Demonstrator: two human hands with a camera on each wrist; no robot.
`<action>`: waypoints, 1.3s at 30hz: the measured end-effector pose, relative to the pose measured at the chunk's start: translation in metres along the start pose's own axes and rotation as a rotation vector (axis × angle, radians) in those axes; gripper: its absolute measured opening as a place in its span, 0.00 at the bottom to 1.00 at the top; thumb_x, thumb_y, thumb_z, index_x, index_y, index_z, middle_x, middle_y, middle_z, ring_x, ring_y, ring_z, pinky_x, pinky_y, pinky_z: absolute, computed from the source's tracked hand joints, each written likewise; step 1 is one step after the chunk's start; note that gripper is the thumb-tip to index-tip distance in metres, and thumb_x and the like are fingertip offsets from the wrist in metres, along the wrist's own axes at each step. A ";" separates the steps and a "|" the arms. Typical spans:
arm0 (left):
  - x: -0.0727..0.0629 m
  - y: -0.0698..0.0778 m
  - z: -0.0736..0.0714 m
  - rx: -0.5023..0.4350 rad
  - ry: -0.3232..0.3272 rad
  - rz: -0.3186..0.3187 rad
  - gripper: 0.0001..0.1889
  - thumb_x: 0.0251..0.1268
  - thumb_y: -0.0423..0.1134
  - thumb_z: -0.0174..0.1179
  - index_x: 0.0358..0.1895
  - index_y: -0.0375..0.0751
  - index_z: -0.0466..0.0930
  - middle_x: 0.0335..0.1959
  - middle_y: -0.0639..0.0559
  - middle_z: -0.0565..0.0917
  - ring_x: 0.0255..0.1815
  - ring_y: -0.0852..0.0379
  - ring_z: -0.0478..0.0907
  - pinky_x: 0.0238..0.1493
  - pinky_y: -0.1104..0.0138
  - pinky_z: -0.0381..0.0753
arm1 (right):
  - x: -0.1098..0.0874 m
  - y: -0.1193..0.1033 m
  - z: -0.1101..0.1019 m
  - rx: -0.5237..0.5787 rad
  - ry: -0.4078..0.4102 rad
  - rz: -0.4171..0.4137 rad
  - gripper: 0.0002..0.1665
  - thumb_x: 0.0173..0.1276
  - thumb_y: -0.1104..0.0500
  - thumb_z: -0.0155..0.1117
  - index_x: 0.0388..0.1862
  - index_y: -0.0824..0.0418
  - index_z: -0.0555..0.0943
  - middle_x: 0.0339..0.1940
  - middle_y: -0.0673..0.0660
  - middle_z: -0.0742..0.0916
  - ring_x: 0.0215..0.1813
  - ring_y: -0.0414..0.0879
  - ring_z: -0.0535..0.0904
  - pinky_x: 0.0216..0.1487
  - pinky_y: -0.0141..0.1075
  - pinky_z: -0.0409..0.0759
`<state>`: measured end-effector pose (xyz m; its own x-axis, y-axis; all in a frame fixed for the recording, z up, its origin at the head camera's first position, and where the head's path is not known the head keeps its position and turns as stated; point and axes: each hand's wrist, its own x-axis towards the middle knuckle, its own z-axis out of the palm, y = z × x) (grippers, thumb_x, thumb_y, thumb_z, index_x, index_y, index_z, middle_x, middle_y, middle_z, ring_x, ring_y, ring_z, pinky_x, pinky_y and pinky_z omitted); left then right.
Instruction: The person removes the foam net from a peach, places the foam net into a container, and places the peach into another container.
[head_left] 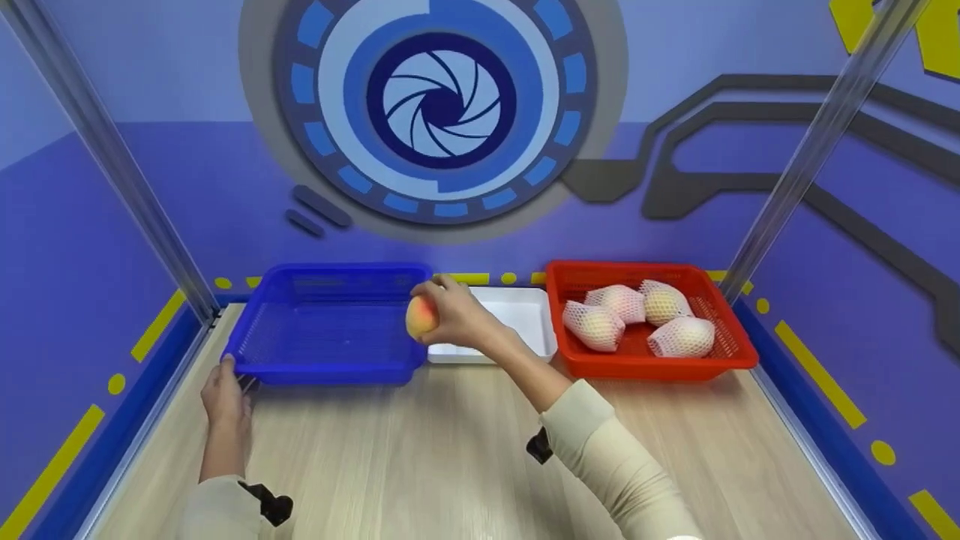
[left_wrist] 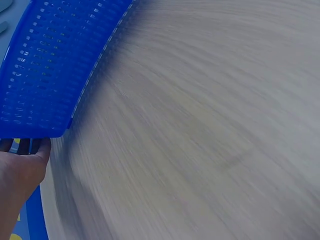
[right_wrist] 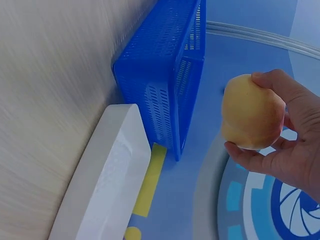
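My right hand [head_left: 459,311] holds a bare yellow-and-red peach [head_left: 419,318] above the white tray, near the right edge of the blue basket [head_left: 322,369]. In the right wrist view, thumb and fingers grip the peach [right_wrist: 252,112] from one side, and nothing wraps it. At the blue basket's front left corner, my left hand [head_left: 225,397] grips the rim. The left wrist view shows its fingers [left_wrist: 43,148] reaching under the basket's edge [left_wrist: 30,134], their tips partly hidden. No fruit shows inside the blue basket.
A shallow white tray [head_left: 529,322] stands between the baskets, partly covered by my right hand and forearm. To the right, a red basket [head_left: 645,367] holds several fruits [head_left: 682,337] in white foam nets. A patterned wall stands close behind the containers, with metal posts at both sides.
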<state>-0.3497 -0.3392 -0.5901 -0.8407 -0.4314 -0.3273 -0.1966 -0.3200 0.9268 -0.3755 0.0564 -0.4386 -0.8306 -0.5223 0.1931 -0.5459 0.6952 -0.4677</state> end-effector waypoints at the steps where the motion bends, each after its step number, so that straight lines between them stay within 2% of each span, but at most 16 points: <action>1: 0.000 0.001 0.000 0.004 -0.003 0.001 0.37 0.78 0.64 0.40 0.80 0.45 0.57 0.80 0.44 0.57 0.78 0.52 0.58 0.79 0.56 0.55 | 0.003 0.001 0.000 0.003 0.000 0.004 0.40 0.52 0.56 0.80 0.66 0.55 0.76 0.65 0.60 0.75 0.61 0.56 0.73 0.55 0.45 0.81; 5: 0.001 0.001 -0.004 -0.017 -0.009 -0.006 0.37 0.78 0.64 0.40 0.81 0.47 0.54 0.80 0.44 0.57 0.79 0.51 0.56 0.80 0.55 0.53 | 0.014 0.002 0.003 0.014 -0.008 -0.014 0.39 0.52 0.57 0.79 0.65 0.57 0.76 0.61 0.59 0.76 0.57 0.53 0.75 0.54 0.42 0.81; 10: 0.000 0.002 -0.008 -0.047 0.002 -0.010 0.36 0.78 0.63 0.40 0.81 0.47 0.55 0.79 0.44 0.58 0.79 0.52 0.57 0.80 0.56 0.53 | 0.028 0.001 0.006 0.008 -0.044 -0.026 0.40 0.52 0.56 0.79 0.66 0.58 0.77 0.63 0.61 0.76 0.57 0.54 0.77 0.54 0.41 0.81; 14: 0.001 0.002 -0.006 -0.064 -0.008 0.008 0.34 0.79 0.61 0.42 0.78 0.46 0.59 0.74 0.43 0.64 0.74 0.52 0.63 0.78 0.56 0.58 | 0.039 0.001 0.002 -0.014 -0.075 0.006 0.40 0.53 0.56 0.79 0.66 0.57 0.77 0.63 0.60 0.76 0.56 0.53 0.77 0.53 0.41 0.82; 16: 0.001 0.001 -0.004 -0.060 -0.003 0.023 0.31 0.79 0.61 0.43 0.75 0.46 0.63 0.69 0.44 0.68 0.70 0.53 0.67 0.77 0.57 0.61 | 0.044 0.002 -0.001 -0.031 -0.091 0.017 0.39 0.53 0.55 0.79 0.66 0.56 0.77 0.62 0.60 0.77 0.55 0.53 0.77 0.52 0.41 0.82; 19: 0.000 -0.002 -0.003 -0.015 0.020 0.062 0.25 0.79 0.59 0.43 0.64 0.45 0.70 0.61 0.48 0.73 0.62 0.56 0.71 0.71 0.58 0.67 | 0.051 0.004 -0.006 -0.052 -0.098 0.019 0.38 0.53 0.55 0.79 0.64 0.57 0.78 0.60 0.61 0.77 0.54 0.54 0.77 0.53 0.43 0.81; 22: 0.000 -0.005 0.000 -0.022 0.041 0.091 0.22 0.80 0.57 0.44 0.54 0.42 0.72 0.58 0.48 0.74 0.58 0.57 0.72 0.67 0.59 0.70 | 0.056 0.006 -0.008 -0.063 -0.096 0.020 0.38 0.53 0.54 0.79 0.64 0.58 0.78 0.59 0.62 0.78 0.54 0.55 0.77 0.54 0.43 0.81; 25: 0.000 -0.006 0.003 -0.041 0.040 0.112 0.21 0.80 0.55 0.45 0.53 0.40 0.72 0.61 0.43 0.73 0.61 0.55 0.73 0.71 0.59 0.70 | 0.060 0.009 -0.007 -0.056 -0.098 0.033 0.38 0.53 0.54 0.79 0.64 0.59 0.78 0.59 0.62 0.78 0.55 0.55 0.77 0.54 0.43 0.81; 28: 0.002 -0.004 0.005 -0.069 0.031 0.122 0.22 0.81 0.54 0.45 0.57 0.38 0.72 0.68 0.39 0.70 0.67 0.52 0.71 0.74 0.57 0.67 | 0.062 0.010 -0.004 -0.055 -0.105 0.033 0.39 0.53 0.53 0.79 0.64 0.59 0.77 0.59 0.61 0.78 0.55 0.53 0.76 0.55 0.42 0.81; 35: 0.002 0.003 0.004 -0.092 0.024 0.076 0.27 0.81 0.55 0.44 0.70 0.40 0.67 0.77 0.38 0.64 0.75 0.50 0.65 0.76 0.59 0.63 | 0.068 0.008 0.013 -0.048 -0.144 0.037 0.39 0.55 0.53 0.78 0.66 0.58 0.77 0.61 0.60 0.78 0.55 0.51 0.75 0.53 0.41 0.81; 37: 0.001 0.003 0.004 -0.090 0.031 0.072 0.26 0.81 0.55 0.44 0.69 0.40 0.68 0.76 0.39 0.65 0.73 0.51 0.66 0.76 0.59 0.63 | 0.069 0.006 0.021 -0.053 -0.157 0.036 0.39 0.56 0.52 0.78 0.67 0.57 0.76 0.61 0.59 0.79 0.55 0.50 0.75 0.53 0.39 0.81; 39: 0.002 0.002 0.004 -0.089 0.040 0.077 0.23 0.81 0.54 0.45 0.62 0.40 0.71 0.73 0.40 0.68 0.69 0.53 0.69 0.75 0.58 0.64 | 0.071 0.003 0.030 -0.067 -0.163 0.024 0.40 0.55 0.52 0.79 0.67 0.57 0.77 0.61 0.58 0.80 0.55 0.49 0.75 0.53 0.38 0.80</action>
<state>-0.3537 -0.3371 -0.5879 -0.8303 -0.4904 -0.2649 -0.0856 -0.3573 0.9300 -0.4330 0.0068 -0.4526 -0.8177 -0.5744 0.0374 -0.5366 0.7371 -0.4108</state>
